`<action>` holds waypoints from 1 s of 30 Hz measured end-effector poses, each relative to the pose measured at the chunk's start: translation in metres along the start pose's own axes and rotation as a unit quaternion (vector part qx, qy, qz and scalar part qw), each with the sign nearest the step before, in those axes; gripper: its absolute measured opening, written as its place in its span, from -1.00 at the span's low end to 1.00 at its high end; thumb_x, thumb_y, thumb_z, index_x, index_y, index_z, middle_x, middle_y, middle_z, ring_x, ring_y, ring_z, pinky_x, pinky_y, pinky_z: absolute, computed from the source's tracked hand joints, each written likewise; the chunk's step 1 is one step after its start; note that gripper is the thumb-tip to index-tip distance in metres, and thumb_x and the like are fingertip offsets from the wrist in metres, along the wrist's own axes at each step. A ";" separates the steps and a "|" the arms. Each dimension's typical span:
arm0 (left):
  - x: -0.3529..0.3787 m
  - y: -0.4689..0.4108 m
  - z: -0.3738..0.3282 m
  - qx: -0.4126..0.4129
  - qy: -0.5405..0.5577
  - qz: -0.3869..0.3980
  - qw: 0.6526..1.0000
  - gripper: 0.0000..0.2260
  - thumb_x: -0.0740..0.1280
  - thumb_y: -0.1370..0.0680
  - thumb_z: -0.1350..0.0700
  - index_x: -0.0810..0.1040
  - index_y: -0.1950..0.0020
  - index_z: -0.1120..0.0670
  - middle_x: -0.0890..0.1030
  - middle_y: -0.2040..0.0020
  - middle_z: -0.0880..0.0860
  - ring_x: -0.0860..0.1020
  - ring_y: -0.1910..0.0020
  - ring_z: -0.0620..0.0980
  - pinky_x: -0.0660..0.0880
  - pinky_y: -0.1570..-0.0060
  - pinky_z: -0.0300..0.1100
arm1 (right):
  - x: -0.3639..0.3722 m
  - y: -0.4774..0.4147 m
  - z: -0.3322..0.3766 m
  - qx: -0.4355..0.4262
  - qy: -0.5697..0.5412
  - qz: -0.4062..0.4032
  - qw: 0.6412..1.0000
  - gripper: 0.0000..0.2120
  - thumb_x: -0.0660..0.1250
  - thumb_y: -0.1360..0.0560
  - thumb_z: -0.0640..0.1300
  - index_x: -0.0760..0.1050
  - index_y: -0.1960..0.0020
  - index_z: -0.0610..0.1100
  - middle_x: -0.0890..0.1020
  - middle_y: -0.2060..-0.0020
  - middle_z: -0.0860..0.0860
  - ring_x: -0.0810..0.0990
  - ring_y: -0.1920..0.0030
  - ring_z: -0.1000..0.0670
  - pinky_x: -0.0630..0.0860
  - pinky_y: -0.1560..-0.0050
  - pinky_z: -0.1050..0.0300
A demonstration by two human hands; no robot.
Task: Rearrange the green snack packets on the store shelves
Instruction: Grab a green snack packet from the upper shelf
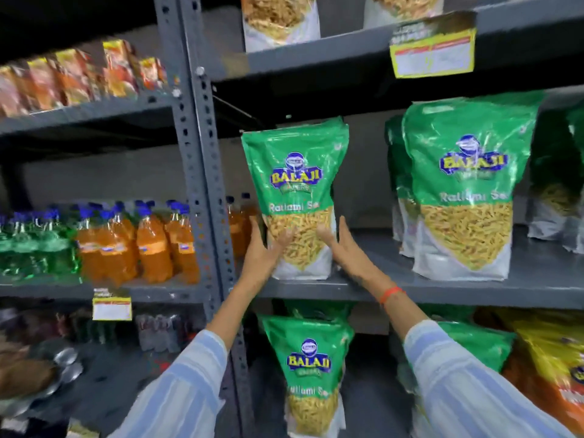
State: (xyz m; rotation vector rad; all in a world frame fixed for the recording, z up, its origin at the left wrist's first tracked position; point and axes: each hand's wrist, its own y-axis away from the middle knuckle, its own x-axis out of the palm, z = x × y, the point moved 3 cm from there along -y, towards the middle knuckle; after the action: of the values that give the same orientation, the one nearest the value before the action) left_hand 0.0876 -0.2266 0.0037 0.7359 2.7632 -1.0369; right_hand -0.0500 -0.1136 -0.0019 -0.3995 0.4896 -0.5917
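Note:
A green snack packet [295, 184] stands upright at the left end of the middle grey shelf [363, 290]. My left hand [264, 252] presses its lower left side and my right hand [346, 245] its lower right side, so both hold it between them. More green packets [467, 184] stand in a row to the right on the same shelf. Another green packet [311, 371] stands on the shelf below, with more behind it.
A perforated grey upright [205, 172] stands just left of the held packet. Orange drink bottles [151, 245] and green bottles [31, 248] fill the left bay. Yellow and orange packets [553, 374] sit at lower right. A yellow price tag [433, 49] hangs from the upper shelf.

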 end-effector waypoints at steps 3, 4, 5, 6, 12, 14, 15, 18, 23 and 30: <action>0.001 -0.004 0.009 -0.011 0.041 0.104 0.994 -0.04 0.30 -0.08 -0.53 0.26 -0.38 -0.10 0.52 -0.21 -0.12 0.53 -0.11 -0.30 0.43 0.11 -0.55 | 0.009 -0.006 -0.004 -0.008 -0.032 0.063 0.997 -0.24 0.30 -0.44 0.30 0.01 -0.50 0.16 0.28 -0.47 0.16 0.31 -0.45 0.12 0.19 -0.52 -0.02; 0.003 -0.004 0.007 -0.013 0.055 0.139 0.989 -0.14 0.33 -0.09 -0.50 0.29 -0.30 -0.16 0.52 -0.16 -0.19 0.53 -0.03 -0.41 0.42 0.14 -0.58 | 0.010 -0.007 -0.005 0.002 -0.032 0.074 0.997 -0.19 0.32 -0.40 0.34 -0.01 -0.50 0.19 0.30 -0.45 0.18 0.35 -0.41 0.16 0.24 -0.50 -0.03; 0.004 -0.004 0.007 -0.019 0.068 0.167 0.983 -0.20 0.34 -0.08 -0.49 0.29 -0.24 -0.21 0.50 -0.12 -0.23 0.53 0.01 -0.45 0.42 0.15 -0.58 | 0.011 -0.008 -0.006 0.008 -0.036 0.078 0.996 -0.11 0.33 -0.36 0.39 -0.04 -0.52 0.20 0.30 -0.45 0.17 0.38 -0.37 0.20 0.27 -0.49 -0.01; 0.004 -0.005 0.008 -0.025 0.077 0.183 0.980 -0.20 0.34 -0.07 -0.50 0.28 -0.22 -0.21 0.50 -0.11 -0.24 0.53 0.00 -0.42 0.43 0.14 -0.57 | 0.011 -0.008 -0.005 0.006 -0.043 0.081 0.996 -0.06 0.33 -0.33 0.41 -0.07 -0.53 0.19 0.31 -0.44 0.17 0.39 -0.33 0.27 0.30 -0.46 0.03; 0.004 -0.012 0.020 -0.026 0.119 0.217 0.968 -0.18 0.38 -0.06 -0.47 0.27 -0.23 -0.22 0.50 -0.12 -0.25 0.51 0.01 -0.47 0.46 0.08 -0.53 | 0.013 -0.008 -0.008 0.011 -0.022 0.089 0.996 -0.11 0.30 -0.39 0.37 -0.12 -0.53 0.22 0.30 -0.43 0.20 0.38 -0.33 0.28 0.28 -0.47 0.01; 0.005 -0.012 0.020 -0.015 0.119 0.218 0.969 -0.25 0.37 -0.10 -0.46 0.29 -0.21 -0.25 0.50 -0.14 -0.26 0.51 -0.03 -0.46 0.45 0.03 -0.52 | 0.012 -0.007 -0.008 0.010 -0.016 0.092 0.996 -0.20 0.27 -0.46 0.30 -0.11 -0.53 0.21 0.28 -0.42 0.22 0.36 -0.28 0.36 0.28 -0.44 0.07; 0.005 -0.012 0.020 -0.012 0.117 0.217 0.969 -0.26 0.37 -0.11 -0.46 0.28 -0.21 -0.26 0.50 -0.16 -0.25 0.50 -0.07 -0.43 0.45 -0.02 -0.50 | 0.011 -0.007 -0.007 0.010 -0.016 0.094 0.995 -0.24 0.25 -0.49 0.27 -0.11 -0.53 0.20 0.29 -0.41 0.22 0.35 -0.24 0.42 0.29 -0.41 0.11; 0.006 -0.013 0.024 -0.017 0.115 0.208 0.971 -0.16 0.36 -0.12 -0.47 0.24 -0.32 -0.20 0.50 -0.25 -0.14 0.47 -0.22 -0.24 0.40 -0.29 -0.20 | 0.009 -0.005 -0.004 0.008 -0.016 0.097 0.995 -0.28 0.23 -0.52 0.22 -0.09 -0.54 0.16 0.30 -0.42 0.20 0.35 -0.19 0.46 0.36 -0.27 0.33; 0.003 -0.006 0.019 -0.002 0.074 0.133 0.988 0.01 0.27 -0.13 -0.53 0.05 -0.46 -0.12 0.34 -0.45 0.00 0.34 -0.40 -0.06 0.20 -0.46 0.07 | 0.009 -0.001 0.000 0.001 -0.024 0.087 0.996 -0.24 0.27 -0.45 0.28 -0.02 -0.53 0.18 0.34 -0.43 0.19 0.42 -0.27 0.34 0.34 -0.43 0.13; 0.037 0.027 -0.028 0.209 -0.182 -0.123 0.953 -0.22 -0.15 -0.50 -0.34 -0.28 -0.49 0.16 -0.32 -0.51 0.07 -0.24 -0.53 0.01 -0.22 -0.51 0.02 | -0.019 0.027 0.020 -0.193 0.109 -0.250 0.943 -0.37 0.17 -0.56 0.16 0.13 -0.52 -0.11 0.23 -0.53 -0.01 0.19 -0.51 0.10 0.15 -0.50 0.12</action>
State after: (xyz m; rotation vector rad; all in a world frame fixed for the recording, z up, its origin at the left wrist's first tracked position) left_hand 0.0700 -0.1763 -0.0004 0.1967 2.3788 -1.6471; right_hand -0.0412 -0.0769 0.0072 -0.8517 0.7281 -1.0434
